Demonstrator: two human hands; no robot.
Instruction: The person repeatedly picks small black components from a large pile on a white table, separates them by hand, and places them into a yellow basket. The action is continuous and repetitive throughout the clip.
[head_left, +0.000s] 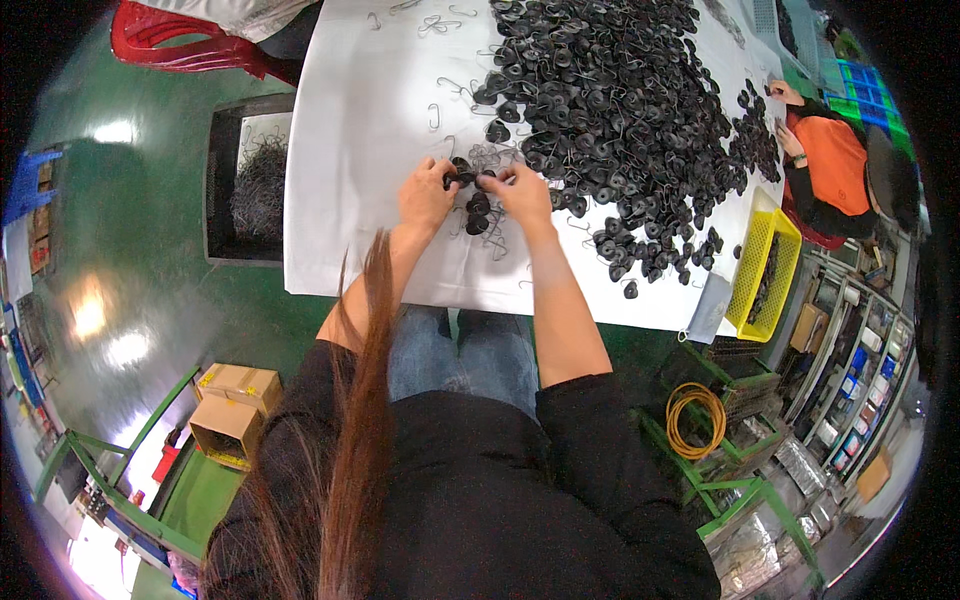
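Over the white-covered table (pixel 350 200), my left hand (pixel 427 192) pinches a small black round part (pixel 463 180). Close beside it my right hand (pixel 524 196) is closed too, its fingertips on another black part (pixel 487 177). Just below the fingers lie several more black round parts (pixel 477 212) and thin bent wire hooks (pixel 495 243). A tangle of wire hooks (pixel 492 155) sits right behind my hands. To the right spreads a large heap of the black parts (pixel 620 110), many with wire hooks on them.
Left of the table stands a black crate (pixel 213 200) holding wire hooks. A yellow basket (pixel 790 262) with dark parts is at the table's right corner. Across the right side, a person in an orange garment (pixel 832 165) handles black parts. A red chair (pixel 170 45) is at the far left.
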